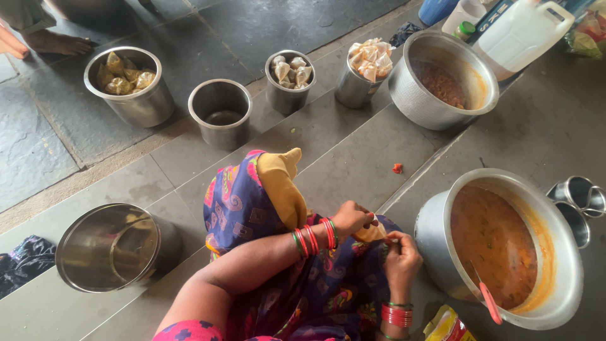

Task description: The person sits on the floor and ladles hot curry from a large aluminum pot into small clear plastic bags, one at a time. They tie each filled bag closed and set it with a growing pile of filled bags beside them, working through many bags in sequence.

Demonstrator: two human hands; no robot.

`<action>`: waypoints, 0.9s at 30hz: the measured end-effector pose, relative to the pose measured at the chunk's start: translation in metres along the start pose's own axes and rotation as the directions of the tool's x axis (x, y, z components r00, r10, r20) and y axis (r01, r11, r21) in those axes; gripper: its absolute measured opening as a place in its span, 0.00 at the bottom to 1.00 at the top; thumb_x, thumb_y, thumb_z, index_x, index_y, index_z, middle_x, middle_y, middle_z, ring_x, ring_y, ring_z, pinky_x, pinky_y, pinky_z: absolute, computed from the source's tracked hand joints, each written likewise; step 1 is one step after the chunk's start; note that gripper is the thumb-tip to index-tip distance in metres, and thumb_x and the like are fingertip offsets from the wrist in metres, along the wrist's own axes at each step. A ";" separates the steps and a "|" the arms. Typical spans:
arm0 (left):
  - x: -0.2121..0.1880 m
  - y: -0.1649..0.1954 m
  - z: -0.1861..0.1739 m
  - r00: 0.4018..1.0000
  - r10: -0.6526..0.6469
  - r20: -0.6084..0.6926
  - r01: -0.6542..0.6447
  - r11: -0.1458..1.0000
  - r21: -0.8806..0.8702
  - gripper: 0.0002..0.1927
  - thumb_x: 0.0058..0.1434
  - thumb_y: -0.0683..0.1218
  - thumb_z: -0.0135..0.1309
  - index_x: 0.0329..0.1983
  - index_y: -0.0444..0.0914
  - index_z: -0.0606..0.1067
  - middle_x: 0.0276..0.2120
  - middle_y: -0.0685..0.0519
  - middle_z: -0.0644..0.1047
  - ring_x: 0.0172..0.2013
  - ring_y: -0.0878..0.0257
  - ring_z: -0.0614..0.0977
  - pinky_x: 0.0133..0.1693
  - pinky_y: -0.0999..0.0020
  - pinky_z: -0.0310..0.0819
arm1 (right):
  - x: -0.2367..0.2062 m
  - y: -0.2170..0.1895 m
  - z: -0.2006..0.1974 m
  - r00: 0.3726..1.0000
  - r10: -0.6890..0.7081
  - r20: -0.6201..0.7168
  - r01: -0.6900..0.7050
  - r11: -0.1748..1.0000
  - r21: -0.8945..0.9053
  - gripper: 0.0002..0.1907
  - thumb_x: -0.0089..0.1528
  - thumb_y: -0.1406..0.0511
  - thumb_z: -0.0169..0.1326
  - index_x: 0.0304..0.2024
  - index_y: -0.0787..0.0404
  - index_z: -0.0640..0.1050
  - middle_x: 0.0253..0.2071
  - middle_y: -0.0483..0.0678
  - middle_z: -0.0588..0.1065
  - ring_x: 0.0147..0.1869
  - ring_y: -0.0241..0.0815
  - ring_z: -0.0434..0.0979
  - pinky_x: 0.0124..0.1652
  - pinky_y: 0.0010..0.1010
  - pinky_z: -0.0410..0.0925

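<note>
Both hands meet low in the middle of the frame over the person's lap. The left hand (351, 218) and the right hand (401, 257) each close their grip on a small clear plastic pouch of yellow-orange curry (371, 232), fingers pinched tight at its top; the pouch hangs between the two hands, above the purple patterned cloth (328, 284) of the lap. Red and green bangles (314, 237) ring the left wrist.

Just right of the right hand, almost touching it, stands the large aluminium pot of orange curry (442, 246), with a red-handled ladle (489, 302) leaning on its near rim. At the lower edge beside it lies a yellow packet (445, 325). Small steel cups (581, 202) sit at the right edge of the frame.

Left of the lap, a wide empty steel vessel (82, 278) stands on the grey stone floor (353, 151), with open floor between it and the knee. Beyond the knee a bare strip of floor runs up to a row along a step edge: a steel pot of filled pouches (151, 104) at upper left, an empty steel pot (221, 126), two smaller steel tins heaped with pouches (287, 98), and a big aluminium pot of brown curry (416, 95). A white plastic jerrycan (521, 31) stands at upper right.
</note>
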State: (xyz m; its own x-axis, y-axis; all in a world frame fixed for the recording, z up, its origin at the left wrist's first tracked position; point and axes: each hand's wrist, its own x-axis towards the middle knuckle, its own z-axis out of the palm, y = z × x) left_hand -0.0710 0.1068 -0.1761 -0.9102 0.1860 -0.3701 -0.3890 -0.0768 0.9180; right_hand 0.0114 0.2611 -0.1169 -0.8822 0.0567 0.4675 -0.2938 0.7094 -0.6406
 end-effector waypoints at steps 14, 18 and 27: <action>-0.042 0.031 -0.005 0.674 0.562 0.480 -0.733 0.425 0.532 0.08 0.51 0.46 0.62 0.29 0.35 0.81 0.28 0.43 0.81 0.30 0.46 0.83 0.32 0.56 0.77 | -0.007 0.006 0.018 0.999 0.046 -0.001 -0.045 0.973 0.226 0.02 0.70 0.72 0.50 0.42 0.63 0.74 0.35 0.46 0.77 0.38 0.32 0.75 0.41 0.27 0.71; -0.049 0.023 0.002 0.546 0.689 0.476 -0.807 0.281 0.519 0.06 0.51 0.43 0.60 0.27 0.34 0.78 0.28 0.40 0.78 0.28 0.43 0.80 0.32 0.53 0.76 | -0.011 0.021 0.022 0.998 0.062 -0.019 -0.057 0.975 0.214 0.03 0.70 0.71 0.50 0.42 0.64 0.75 0.34 0.43 0.78 0.35 0.31 0.75 0.37 0.27 0.71; -0.048 0.015 -0.004 0.138 0.641 0.755 -0.800 -0.378 0.467 0.07 0.54 0.43 0.53 0.33 0.34 0.76 0.38 0.42 0.77 0.33 0.51 0.80 0.36 0.55 0.75 | 0.010 0.038 0.006 0.835 0.431 0.342 -0.542 0.534 0.649 0.05 0.67 0.74 0.51 0.40 0.67 0.79 0.32 0.44 0.75 0.30 0.31 0.71 0.31 0.22 0.66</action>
State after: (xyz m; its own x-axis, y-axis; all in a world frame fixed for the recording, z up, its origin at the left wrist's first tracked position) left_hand -0.0340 0.0928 -0.1449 -0.2673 0.7161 0.6448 0.9412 0.3374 0.0154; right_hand -0.0108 0.2842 -0.1397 -0.9892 0.1125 -0.0944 0.0823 -0.1081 -0.9907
